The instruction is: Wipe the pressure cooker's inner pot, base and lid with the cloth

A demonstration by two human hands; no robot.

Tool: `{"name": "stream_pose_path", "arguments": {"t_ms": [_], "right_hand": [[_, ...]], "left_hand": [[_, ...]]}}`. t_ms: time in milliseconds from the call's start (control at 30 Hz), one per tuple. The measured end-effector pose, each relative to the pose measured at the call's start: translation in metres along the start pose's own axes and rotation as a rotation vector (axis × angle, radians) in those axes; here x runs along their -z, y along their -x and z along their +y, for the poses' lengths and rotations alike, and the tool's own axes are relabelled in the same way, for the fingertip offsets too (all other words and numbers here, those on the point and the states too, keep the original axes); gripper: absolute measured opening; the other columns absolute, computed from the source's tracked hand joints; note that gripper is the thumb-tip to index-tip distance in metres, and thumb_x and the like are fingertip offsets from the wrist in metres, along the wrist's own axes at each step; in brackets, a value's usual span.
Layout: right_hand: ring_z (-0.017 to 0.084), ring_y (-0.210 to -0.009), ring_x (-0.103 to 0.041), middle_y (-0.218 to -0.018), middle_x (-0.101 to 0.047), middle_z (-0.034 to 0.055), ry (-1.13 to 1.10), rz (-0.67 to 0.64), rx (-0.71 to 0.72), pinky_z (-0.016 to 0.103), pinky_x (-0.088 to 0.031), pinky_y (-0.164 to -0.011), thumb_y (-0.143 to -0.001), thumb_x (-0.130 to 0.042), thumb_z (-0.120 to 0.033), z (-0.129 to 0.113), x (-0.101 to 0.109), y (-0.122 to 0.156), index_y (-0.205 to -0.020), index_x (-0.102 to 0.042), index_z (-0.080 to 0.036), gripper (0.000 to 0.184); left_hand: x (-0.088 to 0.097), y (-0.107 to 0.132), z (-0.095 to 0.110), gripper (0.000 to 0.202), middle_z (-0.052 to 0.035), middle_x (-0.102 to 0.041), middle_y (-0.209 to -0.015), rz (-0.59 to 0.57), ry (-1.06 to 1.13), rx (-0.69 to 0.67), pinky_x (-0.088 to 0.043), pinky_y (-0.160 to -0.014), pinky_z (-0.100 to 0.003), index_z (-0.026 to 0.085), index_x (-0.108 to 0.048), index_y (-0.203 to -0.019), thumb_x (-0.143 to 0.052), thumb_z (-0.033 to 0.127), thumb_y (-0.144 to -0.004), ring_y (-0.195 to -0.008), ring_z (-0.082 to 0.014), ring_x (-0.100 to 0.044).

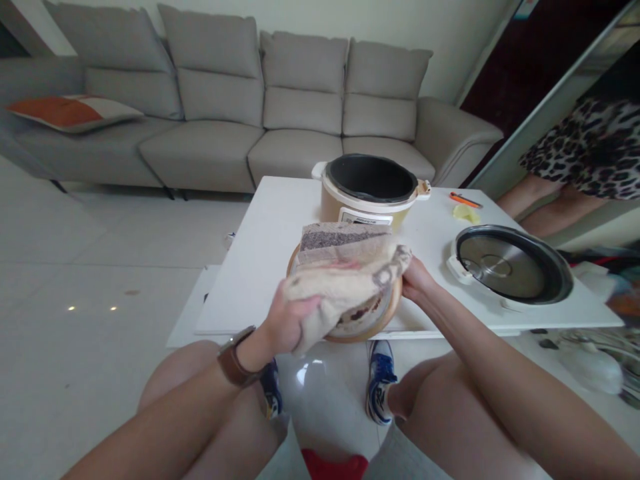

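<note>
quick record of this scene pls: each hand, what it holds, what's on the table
left hand: closed on a beige patterned cloth, pressed onto a round tan-rimmed dish
right hand: holds that dish's rim
white table: cream rice cooker, open, black pot inside; round steel-lined lid upturned to its right
nearby: grey sofa; another person in a leopard-print skirt

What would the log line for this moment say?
left hand: grips cloth; right hand: holds bowl rim; cloth: over bowl; cooker: open; lid: on table

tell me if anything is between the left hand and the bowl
Yes, the cloth lies over the bowl, so the left hand grips cloth, not bowl. The right hand holds the bowl's right rim, beside the cloth's end.
</note>
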State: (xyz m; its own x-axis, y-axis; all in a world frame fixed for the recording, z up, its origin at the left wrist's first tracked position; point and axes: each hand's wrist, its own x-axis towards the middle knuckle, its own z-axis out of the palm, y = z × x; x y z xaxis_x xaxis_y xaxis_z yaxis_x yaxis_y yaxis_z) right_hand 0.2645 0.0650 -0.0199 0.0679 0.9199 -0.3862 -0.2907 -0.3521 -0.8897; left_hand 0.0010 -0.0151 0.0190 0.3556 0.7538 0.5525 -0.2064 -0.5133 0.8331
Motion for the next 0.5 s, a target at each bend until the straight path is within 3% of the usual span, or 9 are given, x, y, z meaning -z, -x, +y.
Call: {"name": "stream_pose_path", "arguments": {"t_ms": [67, 167, 267, 367, 500], "right_hand": [[0.025, -0.097, -0.078, -0.097, -0.083, 0.0072, -0.018, 0.007, -0.070, 0.041, -0.062, -0.097, -0.097, -0.062, -0.035, 0.001, 0.000, -0.002, -0.101, -0.075, -0.019, 0.021], [0.024, -0.096, -0.078, -0.104, -0.083, 0.0083, -0.031, -0.012, -0.093, 0.040, -0.062, -0.095, -0.100, -0.059, -0.034, 0.001, 0.000, -0.003, -0.107, -0.075, -0.018, 0.024], [0.023, -0.091, -0.077, -0.101, -0.083, 0.0079, -0.031, 0.012, -0.093, 0.038, -0.063, -0.092, -0.102, -0.057, -0.033, 0.000, -0.001, -0.001, -0.104, -0.075, -0.017, 0.025], [0.023, -0.089, -0.077, -0.097, -0.083, 0.0074, -0.028, 0.025, -0.083, 0.037, -0.063, -0.091, -0.101, -0.057, -0.033, 0.000, -0.002, 0.001, -0.103, -0.076, -0.017, 0.025], [0.025, -0.092, -0.078, -0.098, -0.083, 0.0078, -0.018, -0.009, -0.082, 0.039, -0.063, -0.093, -0.099, -0.061, -0.034, 0.001, -0.001, -0.003, -0.103, -0.076, -0.018, 0.022]], "left_hand": [[0.007, -0.005, 0.005, 0.051, -0.0055, -0.073, -0.137, 0.215, 0.121, 0.117, -0.055, -0.113, -0.052, 0.024, -0.070, -0.132, -0.037, 0.053, -0.106, -0.131, -0.0305, -0.066], [0.026, -0.015, 0.010, 0.059, -0.0051, -0.076, -0.131, 0.466, 0.059, 0.123, -0.059, -0.107, -0.050, 0.021, -0.069, -0.130, -0.035, 0.062, -0.104, -0.134, -0.0325, -0.063], [0.049, -0.024, 0.011, 0.061, 0.0013, -0.077, -0.129, 0.516, -0.121, 0.056, -0.056, -0.110, -0.049, 0.026, -0.070, -0.127, -0.039, 0.071, -0.100, -0.145, -0.0326, -0.053], [0.069, -0.027, 0.012, 0.053, 0.0045, -0.075, -0.131, 0.610, -0.148, -0.075, -0.047, -0.118, -0.046, 0.028, -0.071, -0.123, -0.040, 0.064, -0.101, -0.150, -0.0280, -0.047], [0.090, -0.030, 0.017, 0.036, 0.0089, -0.077, -0.125, 0.707, -0.117, -0.163, -0.038, -0.127, -0.044, 0.037, -0.074, -0.112, -0.048, 0.057, -0.096, -0.148, -0.0235, -0.050]]}}
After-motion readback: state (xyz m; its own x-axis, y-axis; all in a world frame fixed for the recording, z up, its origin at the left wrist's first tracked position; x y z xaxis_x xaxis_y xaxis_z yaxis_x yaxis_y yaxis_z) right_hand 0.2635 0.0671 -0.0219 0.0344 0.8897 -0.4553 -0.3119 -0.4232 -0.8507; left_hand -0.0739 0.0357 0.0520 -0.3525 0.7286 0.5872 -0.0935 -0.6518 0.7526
